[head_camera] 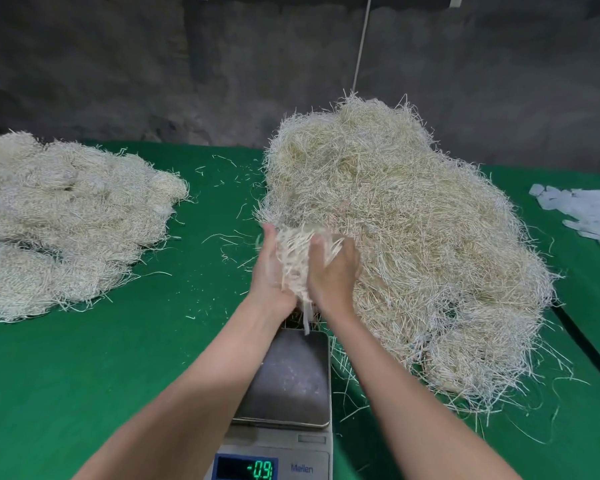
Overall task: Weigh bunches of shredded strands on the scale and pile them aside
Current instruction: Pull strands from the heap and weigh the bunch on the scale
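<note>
closest in, the grey digital scale [288,379] sits at the near edge of the green cloth-covered table [101,358], its dark steel pan bare but for dust and its green-lit display [245,468] reading -0.9, so nothing is on it to weigh; it stands just beside the source heap, i judge, so that each handful travels little

far left lies the flattened pile of pale strand bunches [66,220], well apart from the scale, likely the weighed lots kept clear of the raw stock; stray strands dot the cloth between

at centre the left hand [269,271] presses fairly straight fingers against one side of a small bunch of pale shredded strands [300,258], while the right hand [333,271] curls thumb and fingers round the other side; the two hands are together, squeezing the bunch between them above the far rim of the pan, its lower ends hanging toward the steel without clearly touching; this hold seems meant to gather loose ends into one tidy lot before weighing

right of the hands rises the big tangled heap of yellowish-white shredded strands [413,237], its fringe reaching the scale's right side

far right, what look like pale translucent gloves [586,216] lie on the cloth, not worn
</note>
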Action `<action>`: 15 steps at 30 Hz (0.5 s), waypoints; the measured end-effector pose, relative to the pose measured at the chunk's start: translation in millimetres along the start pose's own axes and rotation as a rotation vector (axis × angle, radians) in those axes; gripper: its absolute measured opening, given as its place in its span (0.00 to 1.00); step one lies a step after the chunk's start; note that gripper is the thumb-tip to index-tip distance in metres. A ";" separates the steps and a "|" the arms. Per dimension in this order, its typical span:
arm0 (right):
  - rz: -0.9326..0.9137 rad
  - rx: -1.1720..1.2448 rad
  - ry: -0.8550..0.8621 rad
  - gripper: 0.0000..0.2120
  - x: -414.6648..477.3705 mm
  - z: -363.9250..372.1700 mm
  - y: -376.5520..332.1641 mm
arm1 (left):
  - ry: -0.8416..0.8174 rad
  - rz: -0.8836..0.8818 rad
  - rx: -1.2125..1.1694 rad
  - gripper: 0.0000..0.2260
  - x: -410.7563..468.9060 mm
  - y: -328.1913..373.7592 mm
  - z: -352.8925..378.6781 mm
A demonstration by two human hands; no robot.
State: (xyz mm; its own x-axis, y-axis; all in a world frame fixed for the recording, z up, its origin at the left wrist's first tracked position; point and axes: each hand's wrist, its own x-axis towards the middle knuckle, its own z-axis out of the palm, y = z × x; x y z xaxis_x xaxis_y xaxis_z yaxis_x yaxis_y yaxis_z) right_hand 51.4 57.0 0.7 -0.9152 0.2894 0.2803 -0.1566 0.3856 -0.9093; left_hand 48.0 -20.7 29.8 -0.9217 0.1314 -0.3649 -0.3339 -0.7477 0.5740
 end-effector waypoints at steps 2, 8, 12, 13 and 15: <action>-0.226 -0.056 -0.096 0.12 -27.4 7.9 5.6 | 0.222 0.103 0.053 0.23 7.7 6.3 -1.8; -0.150 -0.013 0.079 0.12 5.5 -6.2 -15.4 | 0.354 0.244 0.514 0.22 -4.6 -25.7 -0.4; -0.374 -0.072 0.116 0.15 -25.1 11.9 -22.2 | 0.317 0.328 0.517 0.15 -0.5 0.8 8.0; -0.340 -0.061 0.077 0.17 -14.2 7.2 -21.1 | 0.345 0.335 0.540 0.16 -2.6 -3.0 8.8; -0.189 0.024 0.028 0.21 11.7 -8.0 -20.2 | 0.358 0.298 0.528 0.19 -11.5 -16.3 11.0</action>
State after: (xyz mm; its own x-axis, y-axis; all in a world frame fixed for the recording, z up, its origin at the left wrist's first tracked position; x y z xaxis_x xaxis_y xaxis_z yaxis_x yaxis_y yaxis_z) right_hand 46.8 59.6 24.7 -0.8581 0.2387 0.4547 -0.3335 0.4144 -0.8468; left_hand 61.8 -2.8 32.7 -0.8973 -0.3204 -0.3036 -0.2118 -0.2908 0.9330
